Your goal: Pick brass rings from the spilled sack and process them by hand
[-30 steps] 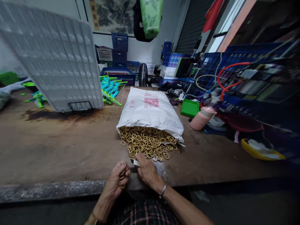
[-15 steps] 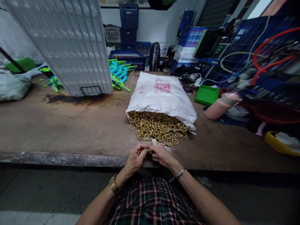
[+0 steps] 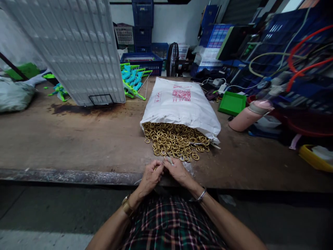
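Observation:
Gold-coloured rings (image 3: pixel 177 140) spill in a heap from the open mouth of a white sack (image 3: pixel 179 100) with red print. Just in front of them, at the table's front edge, my two hands meet at the fingertips. My left hand (image 3: pixel 151 175) is closed on a gold ring (image 3: pixel 155 169), mostly hidden by the fingers. My right hand (image 3: pixel 177 171) is pinched on a small pale strip (image 3: pixel 169 160) that sticks up beside the thumb and points towards the heap. Whatever lies between the fingertips is too small to make out.
A tall ribbed white panel (image 3: pixel 78 52) stands on the table (image 3: pixel 78 139) at the left, with green and turquoise plastic pieces (image 3: pixel 134 80) beside it. To the right are a green tray (image 3: pixel 232 103), a pink bottle (image 3: pixel 248 116) and a yellow tray (image 3: pixel 316 159). A fan (image 3: pixel 172 59) stands behind.
The pale strip in my right hand has tipped from upright to slanted. The fingers of my left hand have closed further over the ring. The view has shifted slightly.

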Available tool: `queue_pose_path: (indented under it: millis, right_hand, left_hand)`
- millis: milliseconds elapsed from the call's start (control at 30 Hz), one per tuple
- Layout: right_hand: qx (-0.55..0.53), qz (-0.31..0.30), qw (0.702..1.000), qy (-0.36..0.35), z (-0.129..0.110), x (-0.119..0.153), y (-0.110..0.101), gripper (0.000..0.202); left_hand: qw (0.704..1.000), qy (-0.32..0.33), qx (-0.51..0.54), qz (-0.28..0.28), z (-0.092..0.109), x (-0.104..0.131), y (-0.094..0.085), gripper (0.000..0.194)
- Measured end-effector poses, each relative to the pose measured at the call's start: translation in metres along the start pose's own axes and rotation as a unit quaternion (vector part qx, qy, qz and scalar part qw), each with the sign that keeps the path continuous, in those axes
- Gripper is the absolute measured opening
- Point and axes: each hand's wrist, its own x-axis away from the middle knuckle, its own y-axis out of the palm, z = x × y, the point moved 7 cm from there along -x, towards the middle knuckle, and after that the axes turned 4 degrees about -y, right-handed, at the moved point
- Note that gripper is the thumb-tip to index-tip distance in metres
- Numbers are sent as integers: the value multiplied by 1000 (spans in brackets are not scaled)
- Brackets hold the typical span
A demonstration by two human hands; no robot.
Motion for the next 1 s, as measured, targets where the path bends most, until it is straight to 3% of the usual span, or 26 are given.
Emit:
queue_pose_path:
  millis: [267, 367, 500, 667, 1000]
  right_hand:
    - [4, -7, 1000, 0, 7, -5, -1, 29]
    - [124, 1, 989, -75, 1, -1, -7, 21]
    - [254, -51, 953, -158, -5, 9, 1, 19]
    - [318, -75, 935, -140, -4, 13, 7, 22]
    - [332, -104, 930, -121, -6, 10, 9, 24]
  left_hand:
    - [994, -53, 81, -51, 0, 5, 4, 35]
    - [994, -57, 79, -39, 1, 6, 3, 35]
    - [996, -49, 72, -14, 3, 4, 1, 35]
    - [996, -44, 78, 0, 3, 2, 2, 32]
    - [998, -17, 63, 4, 0, 1, 0, 26]
